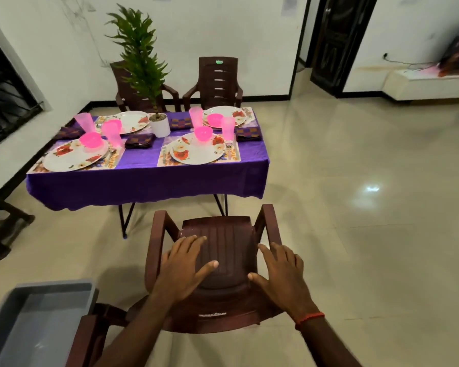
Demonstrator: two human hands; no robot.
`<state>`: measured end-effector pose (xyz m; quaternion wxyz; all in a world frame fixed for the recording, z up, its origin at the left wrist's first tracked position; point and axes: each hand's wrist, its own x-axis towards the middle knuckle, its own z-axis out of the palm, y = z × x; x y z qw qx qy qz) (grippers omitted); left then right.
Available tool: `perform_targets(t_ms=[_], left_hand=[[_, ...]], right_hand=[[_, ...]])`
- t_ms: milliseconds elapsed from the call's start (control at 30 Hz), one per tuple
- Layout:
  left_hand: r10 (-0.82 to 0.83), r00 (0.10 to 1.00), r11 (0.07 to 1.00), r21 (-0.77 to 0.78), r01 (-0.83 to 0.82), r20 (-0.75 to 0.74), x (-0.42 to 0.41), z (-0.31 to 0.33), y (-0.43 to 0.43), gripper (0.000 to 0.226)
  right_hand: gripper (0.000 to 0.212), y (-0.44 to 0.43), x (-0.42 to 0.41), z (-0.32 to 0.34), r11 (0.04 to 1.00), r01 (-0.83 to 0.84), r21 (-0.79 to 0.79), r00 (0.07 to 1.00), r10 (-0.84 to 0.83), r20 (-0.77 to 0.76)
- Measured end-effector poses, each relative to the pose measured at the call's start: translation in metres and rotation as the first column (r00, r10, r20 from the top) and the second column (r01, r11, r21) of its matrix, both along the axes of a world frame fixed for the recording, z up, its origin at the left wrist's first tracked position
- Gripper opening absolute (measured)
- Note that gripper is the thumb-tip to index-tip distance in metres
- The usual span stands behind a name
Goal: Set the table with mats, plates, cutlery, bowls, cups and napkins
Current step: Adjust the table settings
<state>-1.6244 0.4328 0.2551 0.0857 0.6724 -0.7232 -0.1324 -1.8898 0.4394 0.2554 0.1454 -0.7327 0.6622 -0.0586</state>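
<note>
- Purple-clothed rectangular table (143,178) stands well beyond the fingertips of both hands, across bare tiled floor.
- Four round white floral plates (196,152) lie on it, each on a patterned rectangular mat (167,161).
- Pink plastic bowls (203,133), tall pink plastic cups (228,127), dark checked folded napkins (139,141) and metal cutlery (163,154) sit around the plates.
- Left hand (180,268) has straight, spread fingers (194,241) and grips nothing.
- Right hand (281,271), a red thread band (309,317) at its wrist, is spread the same way.
- Dark brown plastic armchair (223,234) sits directly beneath both sets of fingers; I cannot tell whether they touch it.
- Grey plastic tub (43,313) lies left of and behind the left fingers.
</note>
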Motion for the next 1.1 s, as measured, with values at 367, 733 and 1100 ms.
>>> perform_targets(t_ms=[367, 733, 1100], left_hand=[[-0.166, 0.986, 0.985, 0.039, 0.167, -0.025, -0.104, 0.005, -0.01, 0.083], [-0.179, 0.983, 0.983, -0.045, 0.177, -0.044, -0.244, 0.018, -0.075, 0.098], [-0.204, 0.978, 0.978, -0.054, 0.202, -0.031, -0.361, 0.013, -0.141, 0.08]], right_hand=[[0.085, 0.028, -0.055, 0.023, 0.999, -0.004, -0.043, 1.0, 0.003, -0.018], [0.089, -0.026, -0.187, 0.022, 0.998, -0.016, -0.067, 0.999, 0.019, 0.044], [0.109, -0.1, -0.286, 0.013, 0.999, -0.035, -0.036, 0.996, 0.038, 0.077]])
